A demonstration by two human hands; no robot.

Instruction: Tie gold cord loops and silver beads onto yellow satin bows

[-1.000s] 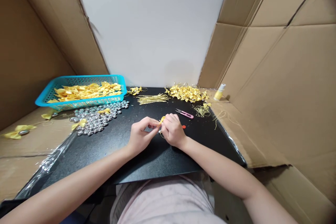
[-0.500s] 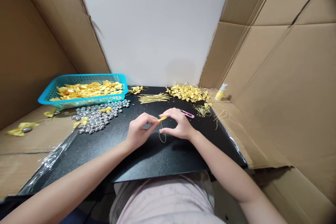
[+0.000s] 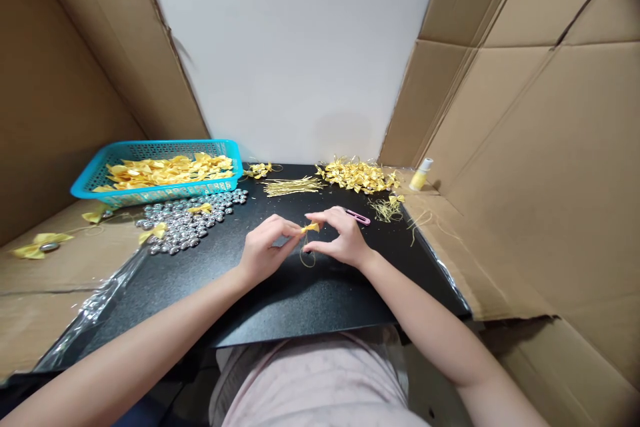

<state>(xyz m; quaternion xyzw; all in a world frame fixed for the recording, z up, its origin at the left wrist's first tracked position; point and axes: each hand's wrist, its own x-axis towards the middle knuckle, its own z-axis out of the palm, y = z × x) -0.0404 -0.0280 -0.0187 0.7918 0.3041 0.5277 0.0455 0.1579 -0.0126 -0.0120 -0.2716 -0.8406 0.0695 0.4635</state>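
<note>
Over the middle of the black table, my left hand (image 3: 267,247) pinches a small yellow bow (image 3: 311,227) between thumb and fingertips. A loop of thin golden cord (image 3: 307,259) hangs below the bow. At the bow's right side is my right hand (image 3: 345,235), with thumb and index finger spread apart. Its index fingertip is close to the bow's upper edge; whether it touches cannot be made out. The right thumb is beside the cord loop.
A blue basket (image 3: 155,195) of yellow bows stands back left, beside silver beads (image 3: 185,230). Golden cord lengths (image 3: 293,185), a pile of finished bows (image 3: 357,175), a pink cutter (image 3: 358,217), cord scraps (image 3: 386,210) and a small bottle (image 3: 421,175) lie further back. Cardboard walls flank the table.
The bow has turned so that more of its right wing shows. My right thumb and index finger are apart around it, and the cord loop has swung slightly left.
</note>
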